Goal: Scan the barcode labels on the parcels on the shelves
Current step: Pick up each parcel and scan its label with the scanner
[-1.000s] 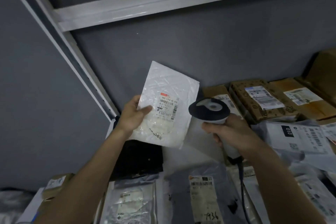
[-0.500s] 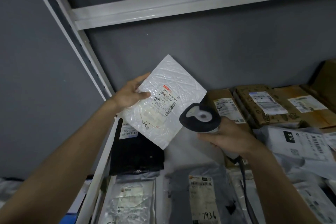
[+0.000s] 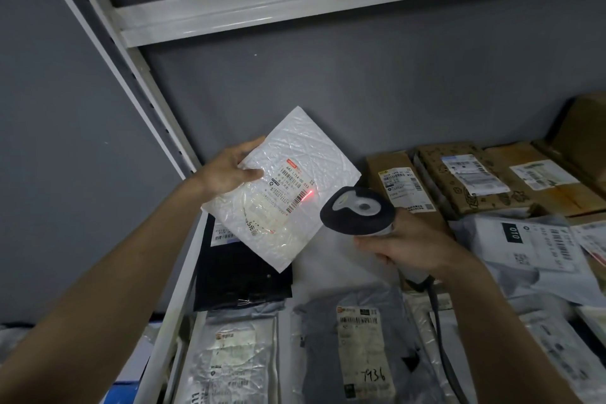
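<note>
My left hand (image 3: 229, 170) pinches the white bubble mailer (image 3: 282, 187) by its upper left edge, thumb on its face, fingers behind, holding it tilted up off the shelf; my right hand (image 3: 403, 239) is wrapped round the grip of the scanner (image 3: 357, 210), its dark head turned toward the mailer and its cable trailing down past my wrist. The step in hand is the scan itself — a red glow falls at the right end of the barcode on the mailer's label (image 3: 293, 185), just beside the scanner's head; I judge the beam sits at the edge of the bars rather than across them, so the next move calls for swinging it a little left, or turning the mailer, until it crosses the whole code. On that label I can read "642", then roughly "714-00 012"; a handwritten "5元" sits below it. Below, on the shelf (image 3: 177, 302), lie more parcels: a grey poly bag (image 3: 354, 354) marked "7936" by hand, a black bag (image 3: 242, 275), brown cartons (image 3: 459, 180) against the wall, and a grey bag with a black "010" patch (image 3: 511, 233) — their finer print is too small to read.
</note>
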